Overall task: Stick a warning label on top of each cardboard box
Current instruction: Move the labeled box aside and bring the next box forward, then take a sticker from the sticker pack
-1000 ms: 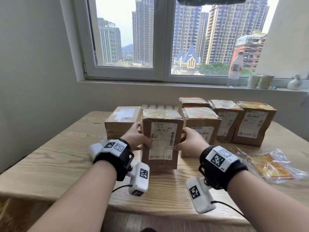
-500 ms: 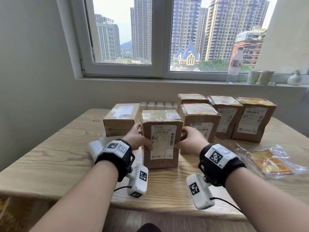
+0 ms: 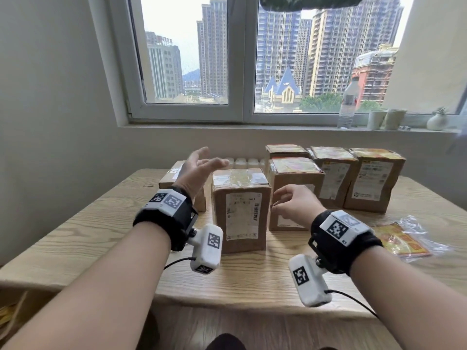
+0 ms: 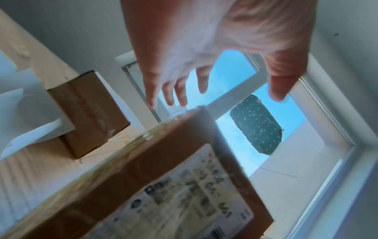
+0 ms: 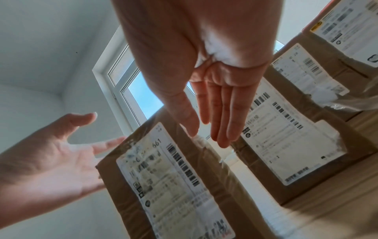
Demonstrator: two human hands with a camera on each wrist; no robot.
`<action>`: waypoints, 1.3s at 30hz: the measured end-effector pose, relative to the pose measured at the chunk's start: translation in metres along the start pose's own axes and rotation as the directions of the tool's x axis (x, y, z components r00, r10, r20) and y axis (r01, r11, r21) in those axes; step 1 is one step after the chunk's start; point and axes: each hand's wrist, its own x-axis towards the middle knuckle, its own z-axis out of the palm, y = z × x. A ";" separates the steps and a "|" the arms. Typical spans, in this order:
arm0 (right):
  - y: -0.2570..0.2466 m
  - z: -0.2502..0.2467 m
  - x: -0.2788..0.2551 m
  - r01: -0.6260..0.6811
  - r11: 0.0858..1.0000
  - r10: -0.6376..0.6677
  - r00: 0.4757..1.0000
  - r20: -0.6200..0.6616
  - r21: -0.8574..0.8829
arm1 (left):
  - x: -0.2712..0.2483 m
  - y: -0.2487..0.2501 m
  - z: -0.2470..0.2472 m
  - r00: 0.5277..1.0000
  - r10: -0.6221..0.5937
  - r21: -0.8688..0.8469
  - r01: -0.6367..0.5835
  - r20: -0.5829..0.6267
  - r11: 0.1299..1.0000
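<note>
The near box (image 3: 241,210) stood upright on the wooden table (image 3: 83,231), its shipping slip facing the person and its taped top bare of any warning label. Both hands were off it. The left hand (image 3: 195,170) hung above and left of the box top, fingers spread wide and palm turned inward, holding nothing. The right hand (image 3: 290,205) hovered just right of the box, fingers loosely bent in the head view and nearly straight in its wrist view, also holding nothing.

The step in hand looked like the gap between positioning a box and fetching its label. Four boxes to the right and far side (their tops glossy yellow-red) (image 3: 293,165) seemed already labelled; a flat box (image 3: 168,178) at far left was partly hidden by the left hand. The next move probably called for the right hand to reach the plastic packet of labels (image 3: 401,238) lying at the right of the table, peel one and press it flat on the near box's top.

Half a second earlier both hands had gripped the box's sides; now they had let go and lifted clear.
</note>
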 end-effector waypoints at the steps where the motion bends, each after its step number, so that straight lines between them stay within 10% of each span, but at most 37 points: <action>1: 0.001 -0.004 -0.002 0.002 1.000 -0.002 1.000 -0.009 0.005 | -0.002 0.007 0.002 0.994 0.062 0.015 -0.061 -0.093 0.998; 6: 0.008 -0.033 -0.012 -0.023 0.999 0.026 0.997 -0.071 0.038 | -0.012 0.044 0.029 0.906 0.258 0.086 -0.243 -0.336 0.966; 11: 0.023 -0.069 -0.019 -0.059 0.998 0.061 0.985 -0.164 0.017 | -0.021 0.059 0.090 0.981 0.190 0.174 -0.192 0.033 0.966; 19: 0.083 -0.113 -0.034 -0.191 0.976 0.148 0.936 -0.319 -0.106 | -0.027 -0.007 0.183 0.933 -0.112 0.115 0.076 0.342 0.990; 29: 0.153 -0.099 -0.022 -0.284 0.903 0.258 0.959 -0.121 -0.324 | -0.008 -0.071 0.235 0.830 -0.366 0.069 0.373 0.421 0.925; 39: 0.158 -0.100 -0.015 -0.309 0.866 0.311 0.949 -0.061 -0.393 | 0.006 -0.068 0.252 0.870 -0.186 0.104 0.155 0.456 0.982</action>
